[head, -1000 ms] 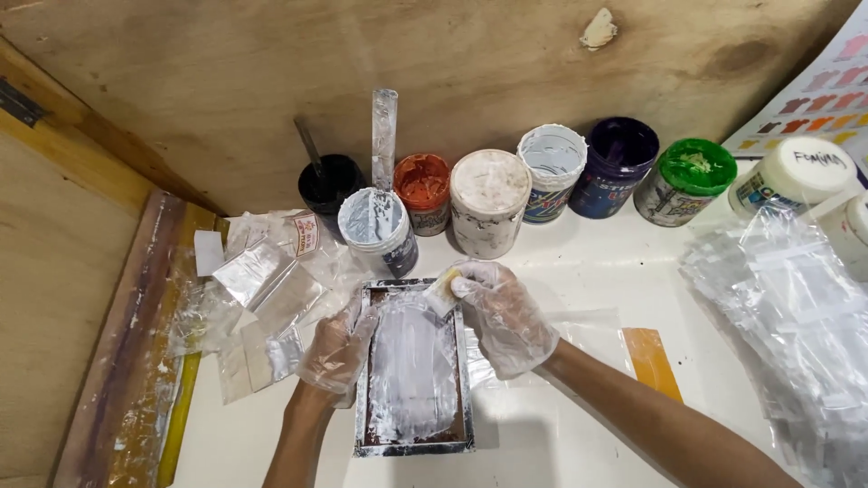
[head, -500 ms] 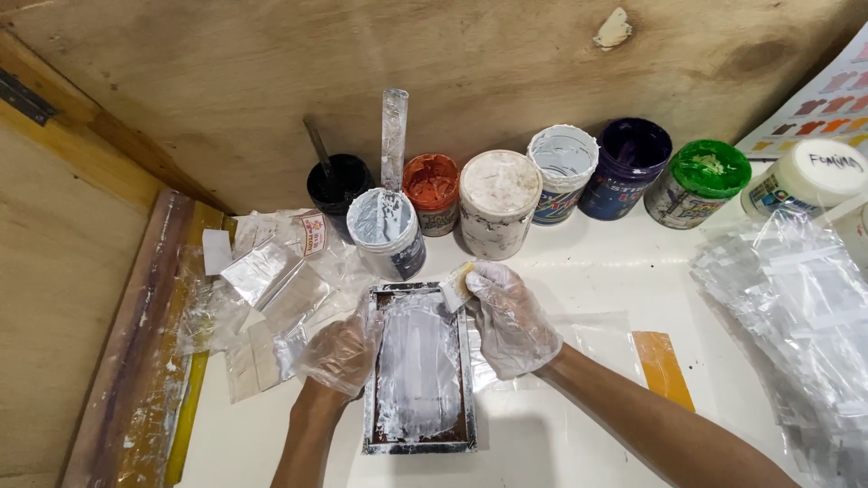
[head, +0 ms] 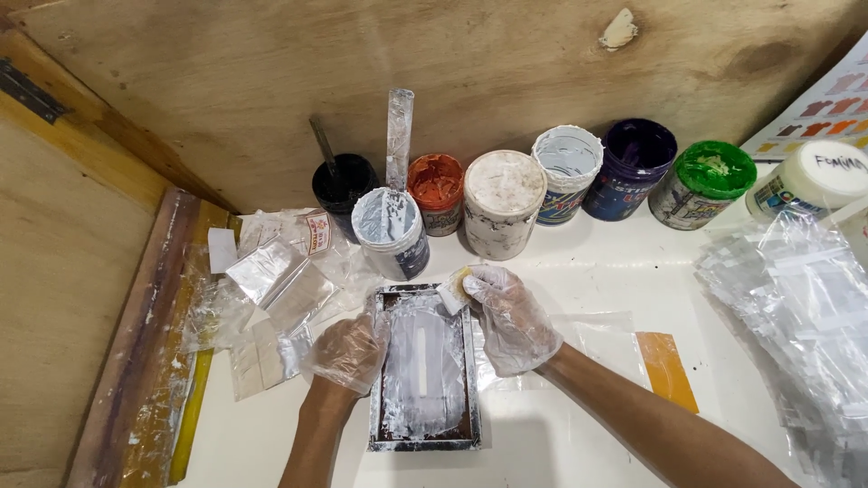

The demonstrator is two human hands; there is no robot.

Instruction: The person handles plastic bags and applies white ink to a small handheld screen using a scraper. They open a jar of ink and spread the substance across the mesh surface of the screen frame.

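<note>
A small dark-framed screen (head: 424, 436) smeared with white paint lies flat on the white table. My left hand (head: 348, 351), in a thin clear plastic glove, rests on the frame's left edge and holds it down. My right hand (head: 511, 316), gloved the same way, grips a small yellowish scraper (head: 455, 287) at the frame's top right corner. An open jar of white paint (head: 391, 231) with a flat stick standing in it is just behind the frame.
A row of paint jars lines the plywood wall: black (head: 343, 185), orange (head: 436, 191), white (head: 504, 201), blue-labelled (head: 566, 172), purple (head: 631, 164), green (head: 703, 183). Crumpled plastic bags (head: 271, 289) lie left, a heap of clear bags (head: 800, 316) right, an orange-tipped bag (head: 665, 366) near my right forearm.
My right hand has stayed at the frame's top right corner with the scraper, shifting only slightly. The left hand still holds the frame's left edge. The view has drifted a little.
</note>
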